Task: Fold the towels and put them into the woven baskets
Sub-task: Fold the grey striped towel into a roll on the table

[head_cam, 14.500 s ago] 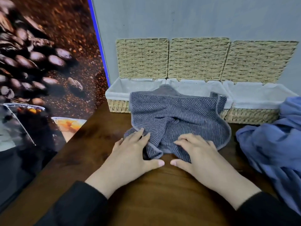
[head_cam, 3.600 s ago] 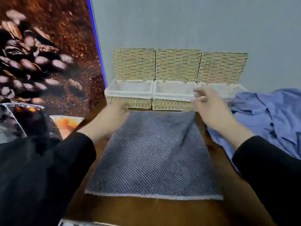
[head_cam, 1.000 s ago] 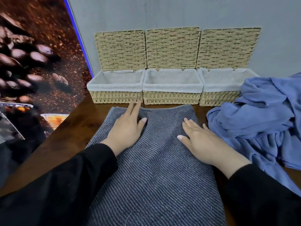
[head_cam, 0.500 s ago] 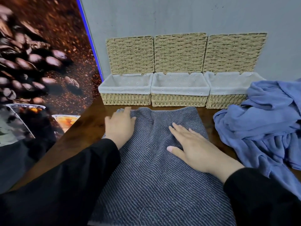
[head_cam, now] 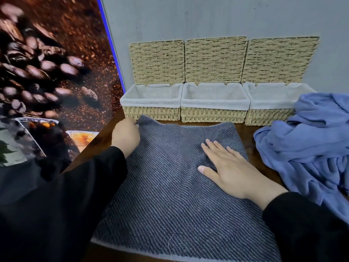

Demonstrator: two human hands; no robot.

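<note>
Head view is showing the left hand (head_cam: 126, 136) curling its fingers at the far left corner of the grey striped towel (head_cam: 170, 186), pinching that corner just in front of the left woven basket (head_cam: 151, 112); the knuckles are facing the camera, and the wrist is running back into a black sleeve (head_cam: 75, 195) crossing the towel's left edge. The right hand (head_cam: 226, 167) is lying palm down on the towel's right half, its fingers straight and slightly spread, the thumb sticking out to the left, pressing the cloth where a soft ridge is rising between the two hands. The towel is lying spread on the dark wooden table (head_cam: 100, 140), its far edge close to the baskets and its near hem showing pale. The middle woven basket (head_cam: 213, 115) and the right woven basket (head_cam: 268, 117) are standing side by side against the grey wall (head_cam: 207, 16), all three white-lined, with lids propped upright behind. A crumpled blue towel (head_cam: 309, 144) is lying at the right, partly covering the right basket's corner. A coffee-bean poster (head_cam: 47, 63) is filling the left.
</note>
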